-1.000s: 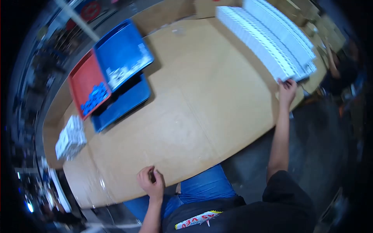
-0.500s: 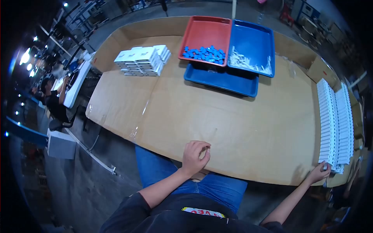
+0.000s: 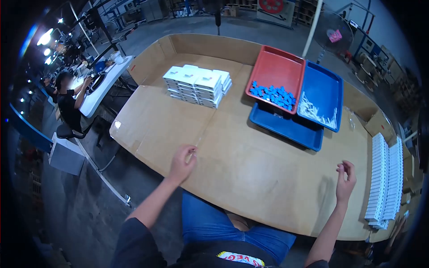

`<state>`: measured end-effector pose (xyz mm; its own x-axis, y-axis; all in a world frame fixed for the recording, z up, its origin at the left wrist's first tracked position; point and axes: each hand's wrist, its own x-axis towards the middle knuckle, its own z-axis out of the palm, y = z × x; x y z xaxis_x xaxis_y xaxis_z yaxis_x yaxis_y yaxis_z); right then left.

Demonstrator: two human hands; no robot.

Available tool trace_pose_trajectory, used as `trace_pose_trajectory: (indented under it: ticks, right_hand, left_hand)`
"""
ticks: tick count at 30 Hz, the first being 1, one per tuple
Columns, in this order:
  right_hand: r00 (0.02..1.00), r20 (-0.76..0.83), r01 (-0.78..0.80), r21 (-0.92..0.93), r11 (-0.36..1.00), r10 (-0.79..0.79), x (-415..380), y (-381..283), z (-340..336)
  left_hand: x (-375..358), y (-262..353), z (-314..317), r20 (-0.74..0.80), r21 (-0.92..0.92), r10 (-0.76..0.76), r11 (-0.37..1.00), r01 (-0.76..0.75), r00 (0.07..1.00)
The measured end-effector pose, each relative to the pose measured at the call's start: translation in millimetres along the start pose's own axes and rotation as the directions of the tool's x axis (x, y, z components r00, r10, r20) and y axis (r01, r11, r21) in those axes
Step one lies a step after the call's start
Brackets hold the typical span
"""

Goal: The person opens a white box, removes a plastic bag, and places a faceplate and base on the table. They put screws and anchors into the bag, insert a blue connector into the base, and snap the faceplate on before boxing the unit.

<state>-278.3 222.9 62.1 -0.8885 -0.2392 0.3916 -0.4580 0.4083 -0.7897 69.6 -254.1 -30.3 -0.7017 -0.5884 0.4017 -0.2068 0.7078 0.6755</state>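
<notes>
My left hand (image 3: 182, 164) hovers over the near left part of the cardboard-covered table (image 3: 241, 178), thumb and fingertips drawn together; anything between them is too small to tell. Over the right part of the table is my right hand (image 3: 346, 181), raised, its fingers curled towards the thumb, with any held thing hidden. To its right stand long rows of white pieces (image 3: 377, 178). Stacked white boxes (image 3: 196, 82) lie beyond my left hand. A red tray (image 3: 279, 67) holds small blue parts (image 3: 273, 96), and a blue tray (image 3: 324, 85) holds thin white pieces (image 3: 313, 109).
Another blue tray (image 3: 286, 127) sits lower, in front of the upper two. Cardboard walls (image 3: 214, 44) edge the table's far side. At the left, another person (image 3: 69, 105) sits at a white table (image 3: 105, 87). A grey box (image 3: 66, 154) is on the floor.
My right hand has left the white rows and moved left and up over the table. My left hand has moved left and forward. The camera view has shifted, so the trays appear lower and further right.
</notes>
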Motion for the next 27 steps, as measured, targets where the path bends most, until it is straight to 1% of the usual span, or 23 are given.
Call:
trace_pose_trajectory:
  ticks: [3, 5, 6, 7, 8, 9, 10, 11, 13, 15, 17, 19, 22, 25, 27]
  right_hand:
    - [0.965, 0.217, 0.149, 0.005, 0.989, -0.146, 38, -50, 65]
    - [0.932, 0.294, 0.213, 0.036, 0.976, -0.214, 59, -100, 112]
    - [0.891, 0.311, 0.338, 0.035, 0.941, -0.332, 71, -119, 136]
    - [0.859, 0.361, 0.345, 0.112, 0.932, -0.362, 83, -138, 161]
    - [0.821, 0.419, 0.389, 0.089, 0.917, -0.389, 98, -153, 185]
    - [0.807, 0.476, 0.338, 0.117, 0.934, -0.351, 107, -183, 205]
    - [0.749, 0.473, 0.448, 0.155, 0.880, -0.465, 119, -200, 230]
    - [0.709, 0.480, 0.495, 0.182, 0.849, -0.516, 131, -215, 255]
    - [0.635, 0.508, 0.525, 0.269, 0.807, -0.582, 160, -234, 311]
    - [0.613, 0.577, 0.442, 0.315, 0.840, -0.539, 189, -247, 373]
    - [0.561, 0.634, 0.311, 0.434, 0.846, -0.532, 226, -246, 449]
    - [0.543, 0.698, 0.363, 0.307, 0.880, -0.468, 248, -257, 510]
    - [0.512, 0.768, 0.544, 0.056, 0.837, -0.385, 264, -270, 577]
    - [0.445, 0.853, 0.608, -0.064, 0.792, -0.273, 270, -272, 632]
    - [0.405, 0.891, 0.600, -0.089, 0.795, -0.205, 266, -277, 657]
  left_hand:
    - [32, -48, -47, 0.004, 0.217, 0.120, 0.969, -0.118, 0.993]
    - [42, -71, -63, 0.013, 0.265, 0.173, 0.949, -0.171, 0.985]
    - [47, -81, -68, 0.022, 0.287, 0.199, 0.938, -0.197, 0.980]
    - [47, -87, -67, 0.012, 0.260, 0.189, 0.948, -0.186, 0.982]
    - [45, -92, -65, 0.002, 0.232, 0.178, 0.957, -0.174, 0.984]
    - [45, -97, -61, -0.010, 0.203, 0.164, 0.966, -0.159, 0.986]
    - [47, -100, -61, 0.015, 0.201, 0.170, 0.965, -0.170, 0.985]
    - [47, -101, -63, 0.042, 0.201, 0.172, 0.964, -0.177, 0.984]
    - [46, -100, -68, 0.074, 0.204, 0.175, 0.961, -0.187, 0.982]
    - [50, -97, -68, 0.074, 0.214, 0.183, 0.957, -0.195, 0.980]
    - [50, -100, -68, 0.083, 0.230, 0.183, 0.953, -0.197, 0.980]
    - [51, -102, -68, 0.097, 0.244, 0.178, 0.950, -0.196, 0.979]
    - [52, -104, -68, 0.119, 0.246, 0.163, 0.951, -0.188, 0.979]
    - [53, -104, -69, 0.119, 0.249, 0.148, 0.953, -0.174, 0.982]
    - [54, -104, -69, 0.118, 0.254, 0.140, 0.953, -0.166, 0.983]
